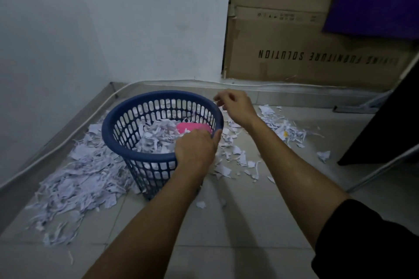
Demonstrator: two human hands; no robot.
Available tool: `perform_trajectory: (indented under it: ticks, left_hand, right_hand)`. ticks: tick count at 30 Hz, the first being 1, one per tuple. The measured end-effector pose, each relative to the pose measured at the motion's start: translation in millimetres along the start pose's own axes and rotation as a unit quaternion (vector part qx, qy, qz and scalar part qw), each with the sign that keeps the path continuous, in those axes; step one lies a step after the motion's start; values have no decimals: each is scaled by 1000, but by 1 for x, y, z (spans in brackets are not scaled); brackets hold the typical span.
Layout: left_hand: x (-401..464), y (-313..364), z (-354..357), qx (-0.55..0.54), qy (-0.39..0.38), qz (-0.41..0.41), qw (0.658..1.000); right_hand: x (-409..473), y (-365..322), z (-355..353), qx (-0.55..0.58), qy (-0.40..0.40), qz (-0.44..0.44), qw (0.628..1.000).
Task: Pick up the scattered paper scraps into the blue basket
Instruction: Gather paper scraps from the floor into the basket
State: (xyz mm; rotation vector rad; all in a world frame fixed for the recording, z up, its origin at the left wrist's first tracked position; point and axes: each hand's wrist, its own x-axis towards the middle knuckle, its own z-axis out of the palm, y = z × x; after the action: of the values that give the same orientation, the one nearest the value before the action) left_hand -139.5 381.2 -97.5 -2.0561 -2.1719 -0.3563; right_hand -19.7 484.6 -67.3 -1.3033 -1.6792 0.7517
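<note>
Blue slotted plastic basket [127, 142], round and tapered, sits on grey floor tiles [226, 222], half full of torn white paper scraps [74, 179]. Left hand [196, 148] grips its near rim; right hand [235, 106] hovers beside it, fingers loosely curled, empty.

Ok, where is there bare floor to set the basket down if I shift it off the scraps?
Bare tile lies near the camera, under the two forearms, in front of the blue basket, with one or two stray bits. Another bare strip runs along the far wall behind the right hand. Crowded: the big scrap pile left of the basket, and scattered scraps to its right. The left hand grips the rim.
</note>
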Motion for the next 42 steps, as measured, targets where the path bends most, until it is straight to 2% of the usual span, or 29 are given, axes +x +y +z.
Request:
perform_trajectory:
  ticks: [5, 8, 13, 16, 18, 21, 25, 30, 37, 42]
  left_hand:
    - [16, 5, 8, -2, 11, -10, 1000]
    - [24, 8, 14, -5, 16, -20, 1000]
    - [35, 11, 18, -19, 21, -40, 999]
    - [35, 10, 23, -14, 23, -49, 998]
    - [31, 11, 24, -13, 27, -50, 998]
    - [30, 10, 24, -12, 33, -47, 998]
    - [34, 8, 17, -10, 30, -44, 999]
    - [34, 11, 16, -3, 27, -43, 999]
    - [26, 8, 19, -15, 23, -44, 999]
    - [28, 5, 19, -7, 25, -29, 999]
  right_hand:
    - [-30, 96, -23, -29, 65, 91, 993]
    - [-59, 164, -26, -63, 38, 167, 983]
    - [-116, 249, -27, -211, 47, 302, 928]
    - [-145, 265, -21, -244, 28, 328, 912]
    - [-154, 274, -13, -279, -32, 311, 908]
    - [-150, 275, -2, -271, -142, 228, 924]
    - [-152, 260, 11, -226, -134, 144, 954]
    - [-168, 237, 63, -259, -188, 43, 946]
    - [-173, 227, 141, -298, -124, 86, 943]
    - [-159, 253, 140, -351, -75, 94, 929]
